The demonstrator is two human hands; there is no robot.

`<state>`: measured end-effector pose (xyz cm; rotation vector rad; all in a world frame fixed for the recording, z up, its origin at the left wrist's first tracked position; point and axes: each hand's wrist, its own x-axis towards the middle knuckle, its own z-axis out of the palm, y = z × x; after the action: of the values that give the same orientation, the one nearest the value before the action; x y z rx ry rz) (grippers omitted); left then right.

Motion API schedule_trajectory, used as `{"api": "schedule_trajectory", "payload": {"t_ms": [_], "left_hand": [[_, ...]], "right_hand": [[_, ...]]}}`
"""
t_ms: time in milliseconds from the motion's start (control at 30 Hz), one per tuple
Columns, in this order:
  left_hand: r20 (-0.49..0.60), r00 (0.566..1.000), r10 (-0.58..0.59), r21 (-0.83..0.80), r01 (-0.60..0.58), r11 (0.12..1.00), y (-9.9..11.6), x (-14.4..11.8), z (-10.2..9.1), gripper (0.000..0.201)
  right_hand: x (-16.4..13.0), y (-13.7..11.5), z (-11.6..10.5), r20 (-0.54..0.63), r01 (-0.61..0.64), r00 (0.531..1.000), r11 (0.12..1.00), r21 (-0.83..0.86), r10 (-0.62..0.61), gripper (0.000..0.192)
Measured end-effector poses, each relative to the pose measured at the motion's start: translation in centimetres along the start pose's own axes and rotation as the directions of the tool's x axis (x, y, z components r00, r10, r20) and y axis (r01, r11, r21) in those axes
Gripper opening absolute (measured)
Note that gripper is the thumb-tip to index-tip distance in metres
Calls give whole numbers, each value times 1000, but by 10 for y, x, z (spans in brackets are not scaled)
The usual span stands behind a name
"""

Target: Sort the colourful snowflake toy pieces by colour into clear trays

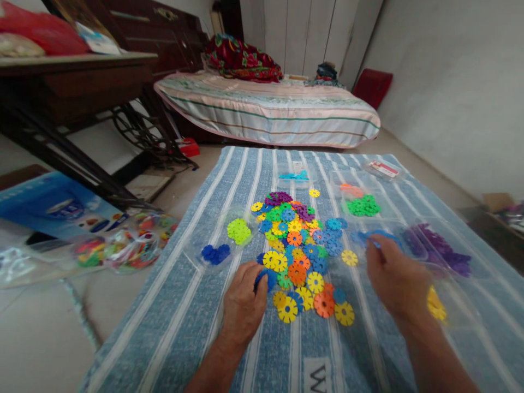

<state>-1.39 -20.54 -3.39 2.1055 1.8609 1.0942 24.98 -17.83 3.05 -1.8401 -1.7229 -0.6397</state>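
Observation:
A heap of notched, flower-shaped plastic discs [295, 238] in mixed colours lies across the middle of the striped cloth [164, 333]. At its near left edge, my left hand [244, 295] has thumb and fingers closed on a blue disc [268, 279]. My right hand [395, 275] is at the right, pinching a small blue disc [377, 245] by the clear tray with blue discs [358, 236]. Purple discs [440, 248] fill a tray beyond that hand. Yellow discs [436, 305] lie in another tray, partly hidden by my right wrist.
Left of the heap, a clear tray [196, 262] holds dark blue discs [215, 254] and lime discs [238, 231]. Behind stand trays with light blue pieces [295, 175] and green discs [362, 206]. A lidded clear box [383, 168] sits at the far right corner. Bags [123, 245] lie on the left.

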Motion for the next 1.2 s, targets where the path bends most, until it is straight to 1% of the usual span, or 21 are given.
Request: {"api": "schedule_trajectory", "payload": {"t_ms": [33, 67, 100, 167, 233, 300, 400, 467, 533, 700, 800, 900, 1000, 1100, 1200], "left_hand": [[5, 1000, -6, 9, 6, 1000, 0, 0, 0, 14], [14, 1000, -13, 17, 12, 1000, 0, 0, 0, 15], [26, 999, -20, 21, 20, 1000, 0, 0, 1, 15], [51, 998, -33, 24, 32, 999, 0, -1, 1, 16], [66, 997, -48, 16, 47, 999, 1, 0, 0, 17], [79, 994, -70, -6, 71, 997, 3, 1, -3, 18], [103, 989, -111, -39, 115, 993, 6, 3, -7, 19], [120, 983, -141, -46, 147, 988, 8, 5, -10, 18], [133, 977, -166, -49, 173, 984, 8, 5, -11, 19], [120, 971, -205, -67, 214, 975, 7, 4, -10, 22], [126, 959, -253, -87, 265, 960, 8, 3, -9, 25], [161, 923, -348, -158, 373, 914, 8, 3, -9, 30], [202, 876, -438, -257, 479, 839, 7, 4, -8, 35], [244, 840, -485, -328, 542, 774, 6, 4, -6, 39], [306, 802, -513, -382, 597, 705, 7, 6, -6, 39]], "right_hand": [[5, 9, -2, -21, -62, 998, 997, -46, 61, 30], [7, 14, -3, -24, -93, 995, 994, -55, 92, 32], [6, 16, -4, -4, -89, 996, 996, -25, 89, 33], [-4, 7, -3, 83, -25, 996, 993, 113, 15, 33], [-19, -12, 0, 184, 51, 978, 962, 269, -103, 31], [-35, -36, 3, 286, 104, 931, 916, 387, -226, 26], [-49, -66, 3, 406, 136, 837, 860, 492, -366, 20], [-52, -80, 1, 452, 149, 787, 841, 521, -420, 17], [-52, -88, -1, 480, 165, 753, 835, 525, -451, 15], [-51, -97, -1, 532, 177, 698, 835, 521, -480, 15], [-52, -99, 0, 559, 169, 681, 844, 510, -474, 15], [-50, -102, -1, 588, 154, 672, 862, 482, -449, 15], [-47, -104, -2, 630, 121, 656, 882, 456, -416, 15], [-43, -106, -2, 666, 77, 634, 889, 451, -393, 19], [-41, -110, -1, 690, 50, 599, 879, 474, -406, 24]]}}
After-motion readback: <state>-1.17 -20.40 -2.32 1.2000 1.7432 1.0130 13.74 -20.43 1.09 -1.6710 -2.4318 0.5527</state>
